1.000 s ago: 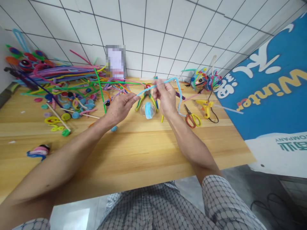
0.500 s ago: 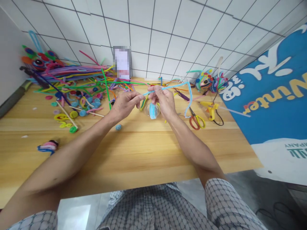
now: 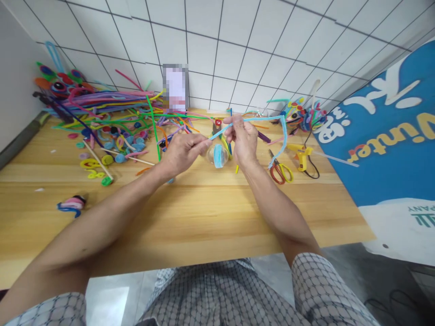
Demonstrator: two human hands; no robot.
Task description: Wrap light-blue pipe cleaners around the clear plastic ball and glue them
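A light blue pipe cleaner (image 3: 265, 119) stretches between my two hands above the table. My left hand (image 3: 185, 153) pinches one end of it. Farther along, my right hand (image 3: 243, 138) grips it between thumb and fingers, and the free part runs right, then bends sharply down toward the scissors. Below and between the hands rests a clear round ball (image 3: 218, 156) with a blue band of pipe cleaner round its middle. Just behind the ball lie pliers (image 3: 216, 127), partly covered by the pipe cleaner and my right hand.
Scissors (image 3: 281, 173) and a yellow glue gun (image 3: 302, 157) lie at right, near decorated balls (image 3: 314, 118). Pipe cleaners (image 3: 112, 100) and small coiled pieces (image 3: 120, 157) crowd the left. A phone-like panel (image 3: 175, 88) leans on the tiled wall. A pink-and-blue coil (image 3: 72, 204) sits front left.
My hands have moved apart, the right one sliding rightward, so a longer straight stretch of pipe cleaner shows between them. Its bent free end has shifted right. The pliers are more visible.
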